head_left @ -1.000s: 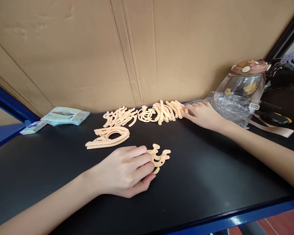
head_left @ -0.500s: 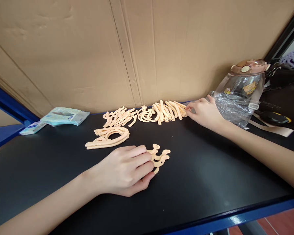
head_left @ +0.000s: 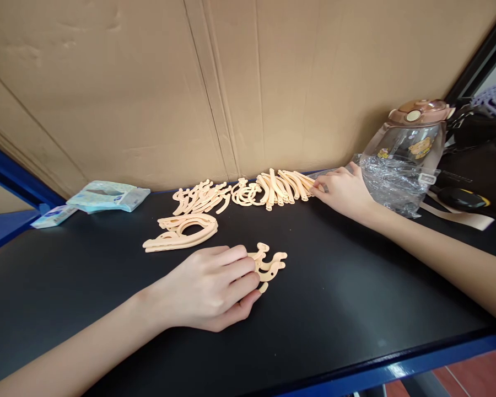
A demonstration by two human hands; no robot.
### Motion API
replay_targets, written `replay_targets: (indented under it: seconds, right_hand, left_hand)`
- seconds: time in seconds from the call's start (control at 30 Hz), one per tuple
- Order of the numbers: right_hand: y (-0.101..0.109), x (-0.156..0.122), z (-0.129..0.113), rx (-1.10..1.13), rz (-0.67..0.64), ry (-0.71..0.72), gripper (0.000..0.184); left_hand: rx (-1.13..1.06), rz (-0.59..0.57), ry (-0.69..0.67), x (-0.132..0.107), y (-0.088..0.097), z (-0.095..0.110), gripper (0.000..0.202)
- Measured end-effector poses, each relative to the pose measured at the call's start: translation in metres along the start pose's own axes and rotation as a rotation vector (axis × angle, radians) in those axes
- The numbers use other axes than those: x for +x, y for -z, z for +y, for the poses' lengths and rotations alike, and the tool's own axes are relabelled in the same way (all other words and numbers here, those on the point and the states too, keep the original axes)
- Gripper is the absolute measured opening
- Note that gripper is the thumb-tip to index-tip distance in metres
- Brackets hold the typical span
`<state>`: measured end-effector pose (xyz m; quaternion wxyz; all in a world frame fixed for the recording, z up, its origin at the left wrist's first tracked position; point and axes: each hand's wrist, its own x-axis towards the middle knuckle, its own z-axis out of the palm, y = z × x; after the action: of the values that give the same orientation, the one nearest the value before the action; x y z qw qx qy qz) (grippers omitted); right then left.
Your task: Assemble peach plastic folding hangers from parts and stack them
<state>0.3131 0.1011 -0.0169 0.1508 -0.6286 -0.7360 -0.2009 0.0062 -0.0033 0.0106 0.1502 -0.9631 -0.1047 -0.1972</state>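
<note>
My left hand point(head_left: 221, 286) is closed around peach plastic folding-hanger parts point(head_left: 268, 269) on the black tabletop. Hooked, rounded ends stick out past its fingers; the rest is covered by the hand. At the back right, my right hand point(head_left: 341, 190) has its fingers pinched at the right end of a pile of curved hanger arms point(head_left: 281, 187), apparently on one arm; the fingertips partly hide it. Left of this pile lie ring-like curved pieces point(head_left: 246, 193) and a heap of hook pieces point(head_left: 202, 197). Two folded peach hangers point(head_left: 182, 234) lie stacked behind my left hand.
A clear bottle point(head_left: 413, 138) with a brown lid stands at the back right, crumpled clear plastic point(head_left: 391, 184) against it. Beside it are a dark bag point(head_left: 479, 160) and a strap point(head_left: 458, 215). Tissue packs point(head_left: 107, 196) lie back left. Cardboard point(head_left: 149, 82) walls the back.
My right hand has shifted slightly left onto the end of the curved-arm pile. My left hand and the parts in it have stayed in place.
</note>
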Motion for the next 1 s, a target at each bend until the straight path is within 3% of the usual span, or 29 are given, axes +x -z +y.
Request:
replay_targets:
  seconds: [0.33,0.47,0.73,0.9,1.0]
  right_hand:
    - [0.016,0.009,0.011,0.017,0.039,-0.203,0.035]
    - [0.024,0.012,0.016,0.044,0.112,-0.254,0.034]
    - [0.026,0.01,0.015,0.075,0.244,-0.199,0.022]
    - [0.046,0.011,0.02,0.156,0.444,-0.17,0.017]
    - [0.056,0.005,0.009,0.331,0.486,-0.06,0.015]
  left_hand:
    - [0.021,-0.001,0.0,-0.001,-0.001,-0.001,0.015]
    - [0.038,-0.012,-0.004,-0.002,-0.001,-0.002,0.016]
    - [0.056,-0.006,-0.022,-0.003,-0.002,-0.004,0.016]
    - [0.114,0.025,0.004,-0.003,-0.001,-0.004,0.013]
    - [0.191,0.108,0.084,-0.003,0.001,-0.005,0.006]
